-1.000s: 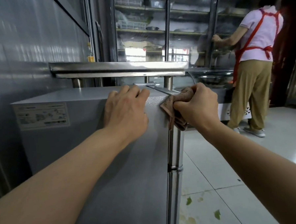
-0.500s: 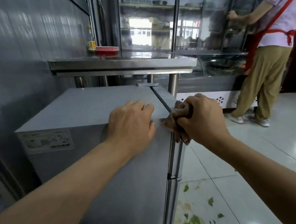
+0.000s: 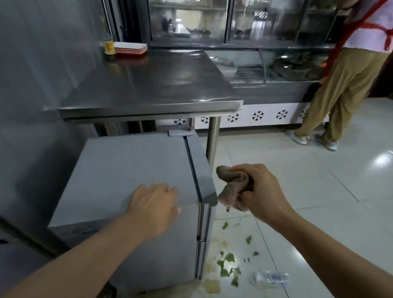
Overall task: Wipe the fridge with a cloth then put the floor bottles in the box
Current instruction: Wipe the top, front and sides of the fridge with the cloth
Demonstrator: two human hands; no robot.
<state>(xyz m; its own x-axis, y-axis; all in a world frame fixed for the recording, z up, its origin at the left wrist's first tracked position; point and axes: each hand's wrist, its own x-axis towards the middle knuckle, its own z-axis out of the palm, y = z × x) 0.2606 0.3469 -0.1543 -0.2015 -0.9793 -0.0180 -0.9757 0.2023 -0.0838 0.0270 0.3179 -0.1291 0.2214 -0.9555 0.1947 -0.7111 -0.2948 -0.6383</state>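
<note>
Fingers of our right hand point(image 3: 265, 192) curl round the bunched brown cloth point(image 3: 233, 188), held just right of the grey fridge point(image 3: 132, 166) at its near top corner, while our left hand point(image 3: 153, 204) lies flat and relaxed on the fridge top. On the tiled floor point(image 3: 330, 198) near right we see a clear plastic bottle point(image 3: 271, 277) lying beside green leaf scraps point(image 3: 228, 261), and farther off a steel table point(image 3: 151, 83) stands behind the fridge.

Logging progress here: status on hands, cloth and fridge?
Left hand flat on fridge top. Right hand grips cloth beside fridge's front corner. One bottle lying on floor among leaf scraps.
</note>
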